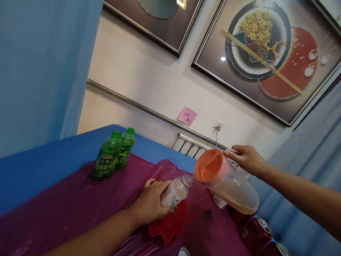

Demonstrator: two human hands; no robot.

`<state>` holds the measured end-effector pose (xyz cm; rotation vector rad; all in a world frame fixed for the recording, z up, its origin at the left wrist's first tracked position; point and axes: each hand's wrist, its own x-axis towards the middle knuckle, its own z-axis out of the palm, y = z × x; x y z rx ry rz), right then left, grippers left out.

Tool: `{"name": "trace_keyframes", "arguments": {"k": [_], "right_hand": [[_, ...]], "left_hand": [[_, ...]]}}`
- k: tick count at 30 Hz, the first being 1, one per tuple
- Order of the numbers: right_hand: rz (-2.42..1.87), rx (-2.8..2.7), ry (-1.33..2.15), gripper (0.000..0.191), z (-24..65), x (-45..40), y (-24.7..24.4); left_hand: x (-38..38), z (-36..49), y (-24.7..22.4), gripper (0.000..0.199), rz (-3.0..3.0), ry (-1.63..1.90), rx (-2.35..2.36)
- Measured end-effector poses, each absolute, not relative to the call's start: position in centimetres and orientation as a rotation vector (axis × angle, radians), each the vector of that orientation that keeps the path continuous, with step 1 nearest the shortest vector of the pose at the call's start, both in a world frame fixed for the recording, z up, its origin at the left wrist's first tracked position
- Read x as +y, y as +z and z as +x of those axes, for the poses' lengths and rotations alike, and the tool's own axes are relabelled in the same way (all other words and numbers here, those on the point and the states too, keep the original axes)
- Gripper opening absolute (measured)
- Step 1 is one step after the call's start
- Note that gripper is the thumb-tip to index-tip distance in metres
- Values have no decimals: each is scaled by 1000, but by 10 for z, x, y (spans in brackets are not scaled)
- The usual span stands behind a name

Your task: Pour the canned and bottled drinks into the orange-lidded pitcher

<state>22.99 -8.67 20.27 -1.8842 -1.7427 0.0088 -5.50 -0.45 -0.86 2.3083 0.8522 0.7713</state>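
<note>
My left hand (151, 201) is wrapped round a small clear bottle (174, 193) with a printed label and whitish contents. It is tilted, its open mouth up and to the right. Just beyond that mouth is the spout side of a pitcher (234, 192) with an orange lid (210, 165). My right hand (246, 160) grips the pitcher by its handle and holds it tipped to the left. Pale brownish liquid lies along the pitcher's lower side. Under the bottle sits a red scalloped dish (170, 222), partly covered by my left hand.
Two green bottles (108, 156) stand on the purple plastic sheet (80, 206) at the left. Several dark red cans (255, 233) line the right edge. Blue curtains (48, 71) hang on both sides; behind are a wall socket (218, 124) and a metal rail (138, 105).
</note>
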Motion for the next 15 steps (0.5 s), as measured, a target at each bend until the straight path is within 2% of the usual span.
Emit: {"name": "trace_keyframes", "arguments": {"k": [15], "right_hand": [[-1888,-1750,6,64,233,-88,202]], "left_hand": [[-5,-56,-9,71,2318,759,850]]}}
